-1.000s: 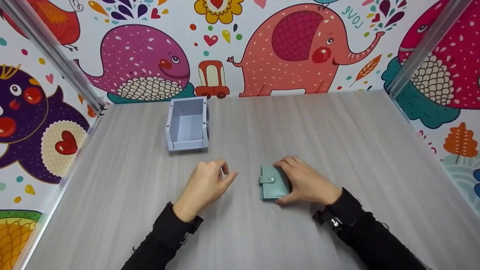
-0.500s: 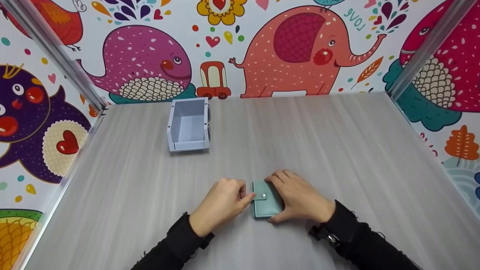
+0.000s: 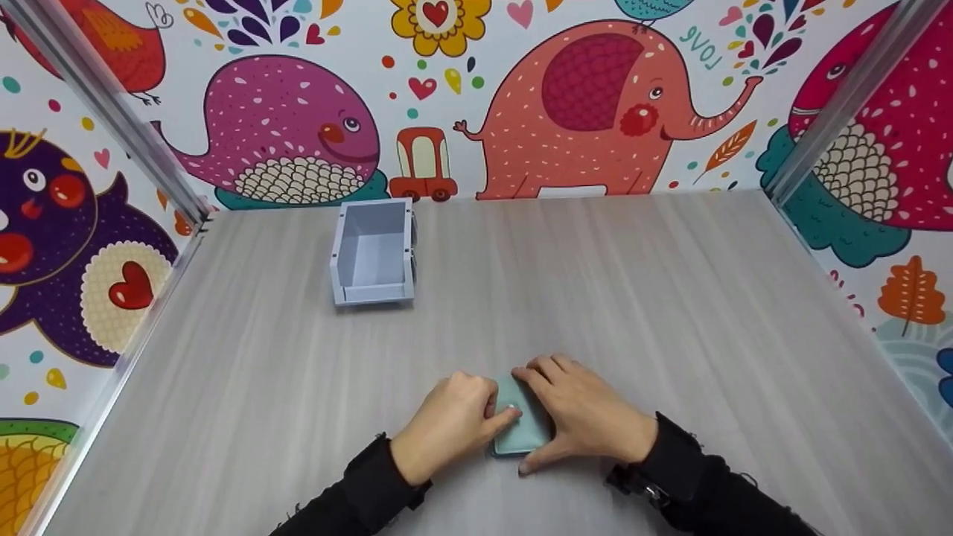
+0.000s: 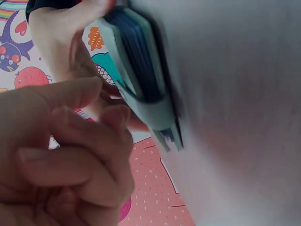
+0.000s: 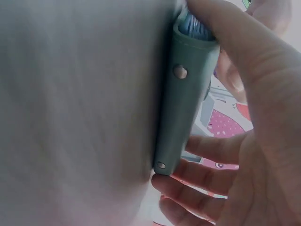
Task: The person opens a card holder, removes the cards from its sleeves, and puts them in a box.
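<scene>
A mint-green card holder (image 3: 523,438) lies on the table, in front of the person. Its strap (image 4: 157,113) wraps round the side facing the left hand, and a stack of bluish inner sleeves (image 4: 136,52) shows at that edge. The right hand (image 3: 592,413) grips the card holder across its far and near ends, thumb at the near one. Two metal studs show on the spine (image 5: 181,108) in the right wrist view. With fingers curled, the left hand (image 3: 450,424) reaches its thumb over the strap side; the thumb hides the strap's snap from above.
A grey-blue open plastic bin (image 3: 372,292) stands at the back left of the wood-grain table (image 3: 633,283). Walls printed with cartoon animals (image 3: 581,156) and metal corner posts (image 3: 849,104) enclose the back and sides.
The right hand has drawn the card holder nearer to the person and slightly left. The left hand has come down and right, its thumb now over the card holder's strap side.
</scene>
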`<state>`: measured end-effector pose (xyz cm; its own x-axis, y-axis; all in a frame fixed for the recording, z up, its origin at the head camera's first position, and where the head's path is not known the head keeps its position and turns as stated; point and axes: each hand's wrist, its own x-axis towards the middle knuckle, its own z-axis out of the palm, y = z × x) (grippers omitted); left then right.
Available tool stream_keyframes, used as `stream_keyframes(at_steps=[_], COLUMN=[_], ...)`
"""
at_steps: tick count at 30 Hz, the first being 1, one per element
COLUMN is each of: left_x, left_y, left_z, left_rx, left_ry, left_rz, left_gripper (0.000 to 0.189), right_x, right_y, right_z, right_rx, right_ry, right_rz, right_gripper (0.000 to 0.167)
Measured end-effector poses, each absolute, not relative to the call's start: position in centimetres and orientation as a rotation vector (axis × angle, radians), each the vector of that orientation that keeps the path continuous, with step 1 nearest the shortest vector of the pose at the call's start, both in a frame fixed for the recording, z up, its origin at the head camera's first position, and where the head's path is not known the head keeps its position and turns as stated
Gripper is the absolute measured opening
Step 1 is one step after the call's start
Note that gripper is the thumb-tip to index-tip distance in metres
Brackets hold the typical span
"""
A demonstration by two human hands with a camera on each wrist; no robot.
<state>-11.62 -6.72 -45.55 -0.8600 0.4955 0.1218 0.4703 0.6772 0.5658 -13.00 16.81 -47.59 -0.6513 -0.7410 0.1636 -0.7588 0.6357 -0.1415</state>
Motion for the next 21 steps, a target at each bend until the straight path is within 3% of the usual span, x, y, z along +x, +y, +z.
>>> stream_keyframes(at_steps=[21], left_x=[-11.7], left_y=[-6.3], left_z=[-46.5], left_rx=[0.782], left_ry=[2.820], left_rz=[0.908], left_gripper=[0.052], right_x=[-13.7], right_y=[17.2], right_z=[-46.5], right_rx=[1.322], right_ry=[-2.847], right_rz=[0.496], right_gripper=[0.104])
